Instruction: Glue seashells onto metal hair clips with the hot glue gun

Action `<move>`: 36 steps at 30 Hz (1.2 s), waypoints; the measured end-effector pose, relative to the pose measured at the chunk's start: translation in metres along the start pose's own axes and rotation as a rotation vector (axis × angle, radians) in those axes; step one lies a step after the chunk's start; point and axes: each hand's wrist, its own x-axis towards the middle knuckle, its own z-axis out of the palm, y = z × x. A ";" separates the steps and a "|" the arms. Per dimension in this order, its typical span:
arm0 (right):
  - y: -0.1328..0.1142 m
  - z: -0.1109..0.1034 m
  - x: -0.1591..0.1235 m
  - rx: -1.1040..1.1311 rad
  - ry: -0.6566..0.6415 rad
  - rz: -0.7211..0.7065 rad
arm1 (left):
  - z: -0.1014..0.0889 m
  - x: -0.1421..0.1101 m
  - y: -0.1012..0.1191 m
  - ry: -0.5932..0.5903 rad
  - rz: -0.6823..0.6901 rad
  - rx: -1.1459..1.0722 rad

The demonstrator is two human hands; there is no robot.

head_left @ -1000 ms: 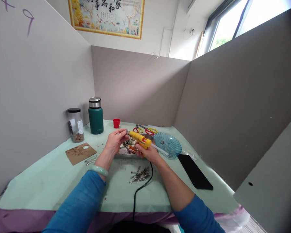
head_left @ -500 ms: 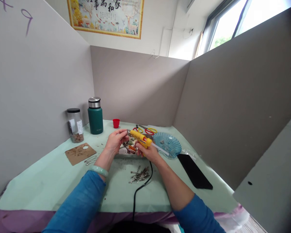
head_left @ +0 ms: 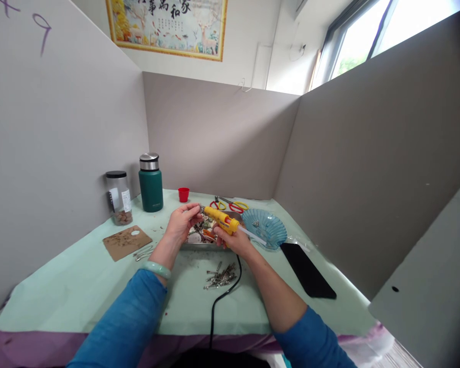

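My right hand (head_left: 230, 238) is wrapped round a yellow hot glue gun (head_left: 221, 219), and a clear glue stick (head_left: 254, 235) sticks out of its back end. The gun's nozzle points left, right at the fingertips of my left hand (head_left: 184, 221). Those fingers are pinched on a small piece, possibly metal, too small to name. Under both hands stands a metal tray (head_left: 207, 247) of mixed small pieces, partly hidden by them. A pile of small metal clips (head_left: 221, 276) lies on the table in front, beside the gun's black cord (head_left: 214, 306).
At the left stand a green bottle (head_left: 151, 189), a jar (head_left: 119, 199) and a brown board (head_left: 127, 243). A red cup (head_left: 183, 194) and scissors (head_left: 235, 206) are at the back. To the right are a blue dish (head_left: 274, 230) and a black flat object (head_left: 308, 271). Partitions enclose the table.
The glue gun and my left fingertips have shifted very slightly left. Both hands keep their grip, and the other things stay where they were.
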 end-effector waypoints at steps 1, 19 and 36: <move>0.000 0.000 0.000 -0.009 0.002 0.001 | 0.000 0.000 0.000 0.001 0.000 0.001; 0.003 -0.001 -0.001 -0.074 -0.015 0.007 | -0.004 0.003 -0.001 -0.002 0.042 -0.011; 0.003 -0.001 0.000 -0.082 -0.008 0.018 | -0.005 0.004 -0.002 -0.019 0.036 0.018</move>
